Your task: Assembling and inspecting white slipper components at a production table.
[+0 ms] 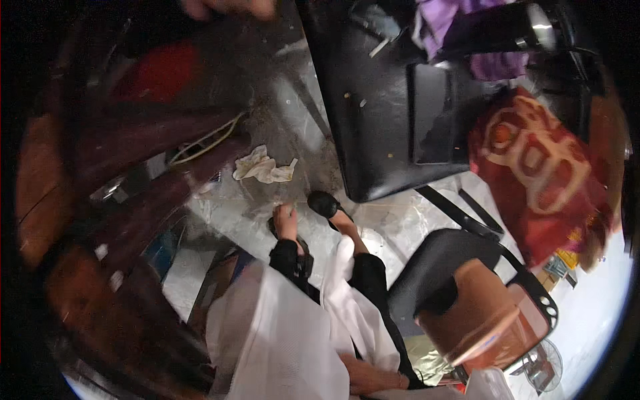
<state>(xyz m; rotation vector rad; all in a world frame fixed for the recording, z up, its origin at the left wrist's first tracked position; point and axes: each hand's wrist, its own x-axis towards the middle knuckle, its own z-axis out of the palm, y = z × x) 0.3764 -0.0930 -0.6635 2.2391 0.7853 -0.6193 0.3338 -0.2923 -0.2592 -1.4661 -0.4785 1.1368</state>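
At the near edge, the right hand [375, 377] lies against white fabric [277, 340], which hangs over the person's front; its fingers are not shown well enough to tell whether they grip or merely rest. Farther out, what appears to be the left hand [285, 223], dark-cuffed, reaches down beside a dark left shoe [273, 225]; contact is likely but unconfirmed, and the finger closure cannot be told. The black right shoe [323, 204] stands on the pale floor [393, 223] just to its right. Hazard noted: the loose fabric hangs close to both feet and could be trodden on or snagged if a foot lifts while the body leans forward. To the right stands a black chair [453, 260], near enough to be knocked by a sideways shift. Beyond the feet, to the left, a crumpled cloth or tissue [265, 167] lies on the floor; stepping on it could cause a slip. Far right, a red patterned textile [537, 173] lies against a black surface [373, 140], on which a dark flat panel [433, 113] rests. At the far edge are blurred fingers [230, 7], owner and grip undetermined.
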